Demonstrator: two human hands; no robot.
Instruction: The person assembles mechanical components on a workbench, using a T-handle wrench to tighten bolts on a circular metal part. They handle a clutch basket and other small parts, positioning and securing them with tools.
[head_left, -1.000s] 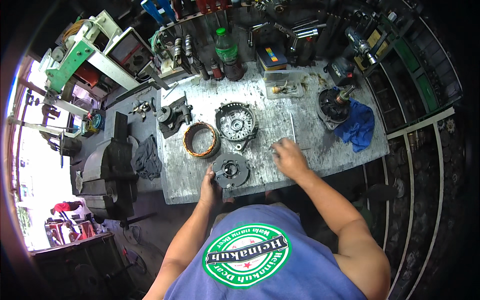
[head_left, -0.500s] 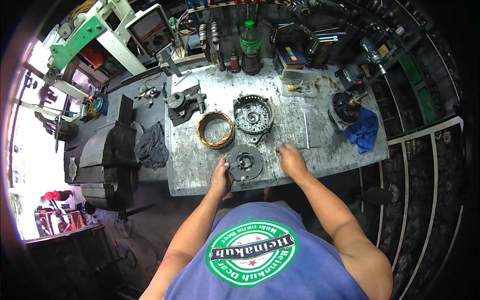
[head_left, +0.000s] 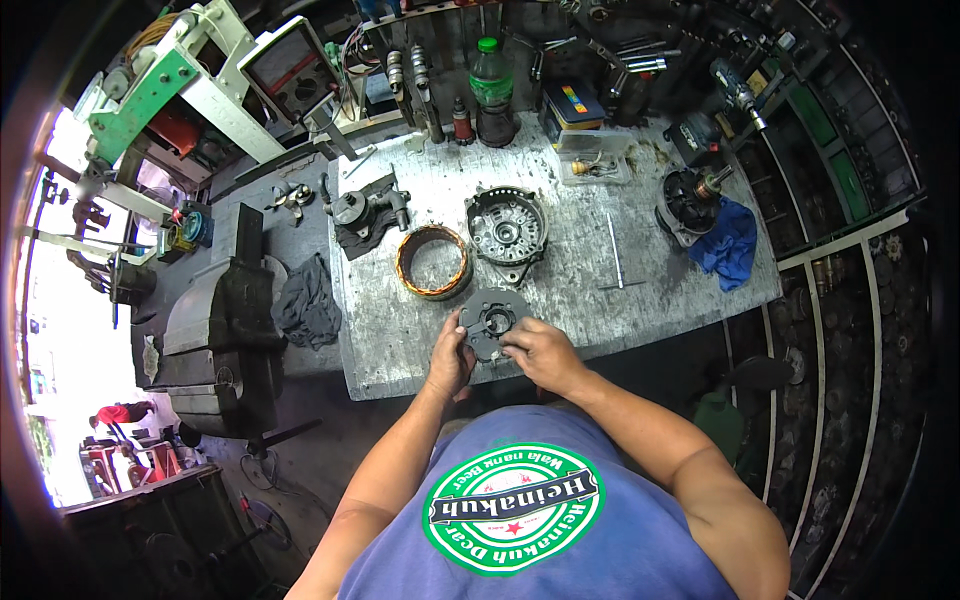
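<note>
Person, lower centre of the frame: a sleeveless blue-violet shirt (head_left: 655, 520) bears a large round emblem (head_left: 514, 573) of green and white rings, crossed by a dark banner (head_left: 512, 501) with white lettering; beneath lies a small red star (head_left: 514, 528). Arms, left hand (head_left: 452, 358) and right hand (head_left: 545, 356) bare.

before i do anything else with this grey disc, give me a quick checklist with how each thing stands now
1. Left hand on the grey disc: ok, holding its left side.
2. Right hand at the disc: ok, fingers near the central hole; whether they grip a small part, cannot tell.
3. Disc resting on the bench: cannot tell, it is over the near edge.
4. T-shaped rod away from both hands: ok, lying to the right.
5. Copper-wound ring apart from the round housing: cannot tell, they sit side by side very close.
</note>
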